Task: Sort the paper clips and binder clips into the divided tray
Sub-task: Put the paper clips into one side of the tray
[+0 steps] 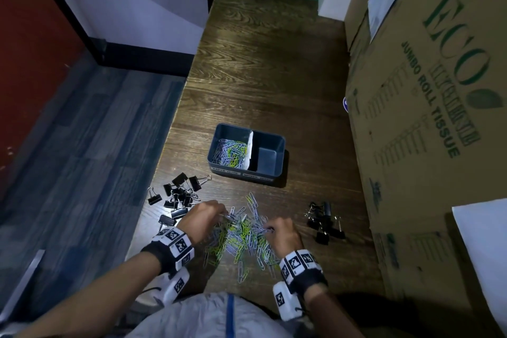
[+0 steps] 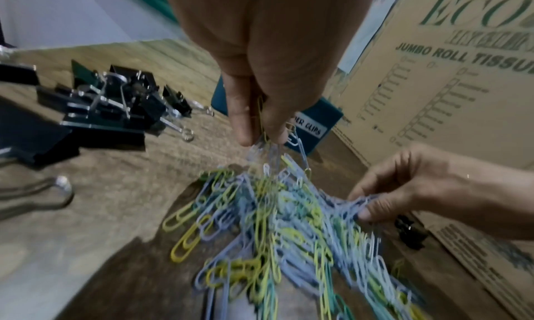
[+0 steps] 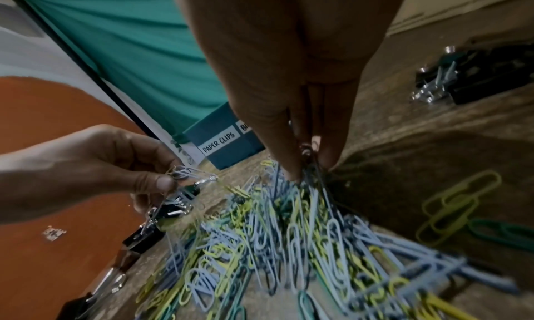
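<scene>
Both hands, left (image 1: pixel 204 217) and right (image 1: pixel 284 232), pinch paper clips (image 1: pixel 244 239) from the pile.

Right hand (image 3: pixel 294 92) pinches paper clips (image 3: pixel 289 245) mid-frame; left hand (image 3: pixel 109 165) pinches some at left; tray (image 3: pixel 228 142) behind, labelled PAPER CLIPS

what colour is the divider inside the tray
White, against the dark blue tray; the divider shows best in the head view.
</scene>
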`<state>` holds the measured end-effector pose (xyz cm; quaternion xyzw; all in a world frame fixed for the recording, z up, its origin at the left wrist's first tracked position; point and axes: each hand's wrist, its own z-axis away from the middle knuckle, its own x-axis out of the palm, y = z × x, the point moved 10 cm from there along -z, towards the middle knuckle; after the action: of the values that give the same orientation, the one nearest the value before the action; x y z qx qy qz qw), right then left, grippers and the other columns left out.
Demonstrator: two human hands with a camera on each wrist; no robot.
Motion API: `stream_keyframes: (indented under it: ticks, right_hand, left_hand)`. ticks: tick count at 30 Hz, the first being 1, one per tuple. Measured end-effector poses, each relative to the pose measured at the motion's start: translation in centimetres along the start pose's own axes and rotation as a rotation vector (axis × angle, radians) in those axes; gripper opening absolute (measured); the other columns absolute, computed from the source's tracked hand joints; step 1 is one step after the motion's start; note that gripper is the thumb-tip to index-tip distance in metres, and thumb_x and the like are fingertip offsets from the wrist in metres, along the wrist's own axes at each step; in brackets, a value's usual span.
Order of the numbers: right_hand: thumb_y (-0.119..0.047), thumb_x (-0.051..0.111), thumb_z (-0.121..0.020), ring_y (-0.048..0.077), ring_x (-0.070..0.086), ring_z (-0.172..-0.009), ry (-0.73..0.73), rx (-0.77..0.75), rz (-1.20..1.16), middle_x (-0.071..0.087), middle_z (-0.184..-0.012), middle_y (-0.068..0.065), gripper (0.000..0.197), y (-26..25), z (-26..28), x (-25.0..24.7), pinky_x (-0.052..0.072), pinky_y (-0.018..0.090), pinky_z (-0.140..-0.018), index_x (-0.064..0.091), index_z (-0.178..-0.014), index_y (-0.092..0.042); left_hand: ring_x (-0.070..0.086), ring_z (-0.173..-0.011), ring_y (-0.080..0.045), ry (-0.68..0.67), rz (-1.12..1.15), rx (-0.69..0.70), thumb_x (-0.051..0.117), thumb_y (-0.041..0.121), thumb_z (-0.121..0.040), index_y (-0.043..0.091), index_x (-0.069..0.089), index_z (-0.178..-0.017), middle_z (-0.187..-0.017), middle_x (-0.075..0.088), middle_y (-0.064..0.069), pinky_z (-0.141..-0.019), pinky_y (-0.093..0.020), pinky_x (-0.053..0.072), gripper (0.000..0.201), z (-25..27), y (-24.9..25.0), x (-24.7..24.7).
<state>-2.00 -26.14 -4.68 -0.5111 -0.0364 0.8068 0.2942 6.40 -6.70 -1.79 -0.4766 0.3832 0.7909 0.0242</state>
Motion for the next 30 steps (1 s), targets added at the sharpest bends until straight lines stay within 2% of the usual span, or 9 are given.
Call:
stream_keyframes:
  ticks: [4, 8, 12, 15, 17, 19, 24, 27, 30]
  right_hand:
    - [-0.017, 0.067, -0.09, 0.014, 0.07, -0.078, -0.014, -0.022, 0.009, 0.074, -0.094, -0.004, 0.017, -0.7, 0.5, -1.5, 0.06, 0.034, -0.072, 0.075, -0.097, -0.03]
    - [-0.015, 0.07, -0.09, 0.015, 0.069, -0.092, -0.057, -0.071, -0.005, 0.074, -0.101, 0.0, 0.012, -2.7, 1.1, -3.4, 0.058, 0.032, -0.084, 0.078, -0.096, -0.023]
    - [-0.013, 0.071, -0.09, 0.004, 0.066, -0.082, -0.066, -0.13, -0.057, 0.074, -0.093, -0.004, 0.01, -5.1, 1.5, -6.3, 0.057, 0.026, -0.083, 0.077, -0.095, -0.02]
    - [-0.014, 0.069, -0.092, 0.0, 0.059, -0.08, -0.022, -0.219, -0.052, 0.073, -0.103, -0.001, 0.011, -7.7, 2.1, -9.4, 0.054, 0.016, -0.075, 0.077, -0.1, -0.014]
    - [-0.016, 0.067, -0.093, -0.001, 0.05, -0.077, 0.017, -0.266, -0.075, 0.069, -0.106, 0.001, 0.015, -9.7, 2.3, -11.8, 0.046, 0.011, -0.068, 0.075, -0.104, -0.011]
    - [-0.017, 0.069, -0.091, 0.001, 0.05, -0.088, 0.075, -0.302, -0.104, 0.071, -0.106, 0.003, 0.013, -11.8, 1.9, -14.5, 0.044, 0.016, -0.079, 0.076, -0.101, -0.011]
    - [-0.012, 0.076, -0.085, 0.018, 0.07, -0.088, 0.232, -0.344, -0.185, 0.077, -0.092, 0.006, 0.007, -16.1, -2.0, -18.8, 0.057, 0.033, -0.086, 0.08, -0.089, -0.015]
    - [-0.01, 0.075, -0.086, 0.022, 0.07, -0.093, 0.235, -0.324, -0.211, 0.076, -0.099, 0.009, 0.013, -17.9, -4.5, -18.9, 0.056, 0.031, -0.086, 0.079, -0.097, -0.013]
    - [-0.01, 0.078, -0.083, 0.025, 0.07, -0.102, 0.226, -0.319, -0.196, 0.075, -0.109, 0.011, 0.032, -18.1, -5.6, -18.0, 0.056, 0.039, -0.093, 0.074, -0.114, -0.014]
  left_hand:
    - [0.055, -0.069, 0.001, 0.131, 0.027, 0.091, 0.065, 0.003, -0.088, 0.016, 0.067, -0.091, -0.083, 0.056, 0.012, -0.063, -0.009, 0.045, 0.013, -0.2, 2.2, -5.2]
    - [0.054, -0.072, -0.001, 0.289, 0.043, 0.156, 0.065, 0.004, -0.088, 0.012, 0.069, -0.093, -0.088, 0.061, 0.011, -0.07, -0.005, 0.044, 0.011, -1.5, 4.8, -11.6]
    - [0.063, -0.079, -0.007, 0.362, 0.076, 0.106, 0.06, 0.001, -0.089, 0.012, 0.067, -0.1, -0.091, 0.065, 0.004, -0.069, -0.019, 0.055, 0.017, -4.5, 5.2, -15.9]
    - [0.064, -0.075, -0.007, 0.38, 0.094, 0.038, 0.064, 0.007, -0.09, 0.013, 0.067, -0.107, -0.094, 0.069, 0.0, -0.066, -0.025, 0.057, 0.019, -7.2, 4.5, -17.1]
    - [0.065, -0.077, -0.011, 0.36, 0.096, -0.014, 0.067, 0.016, -0.089, 0.013, 0.067, -0.111, -0.098, 0.071, -0.005, -0.073, -0.029, 0.057, 0.023, -8.3, 4.0, -16.8]
    - [0.067, -0.078, -0.016, 0.347, 0.049, -0.049, 0.067, 0.022, -0.088, 0.013, 0.066, -0.115, -0.1, 0.071, -0.008, -0.078, -0.034, 0.057, 0.028, -8.3, 3.5, -15.9]
    - [0.065, -0.071, -0.02, 0.404, -0.114, -0.051, 0.066, 0.012, -0.087, 0.019, 0.071, -0.096, -0.089, 0.071, -0.002, -0.064, -0.03, 0.054, 0.013, -4.4, 3.1, -12.6]
    - [0.066, -0.079, -0.021, 0.214, -0.115, -0.14, 0.066, 0.013, -0.08, 0.024, 0.067, -0.095, -0.092, 0.07, 0.0, -0.069, -0.036, 0.056, 0.018, -2.3, 0.9, -7.7]
    - [0.066, -0.092, -0.022, 0.023, -0.164, -0.196, 0.066, 0.018, -0.081, 0.026, 0.062, -0.108, -0.103, 0.066, 0.001, -0.075, -0.034, 0.054, 0.029, -0.3, -0.6, -3.4]
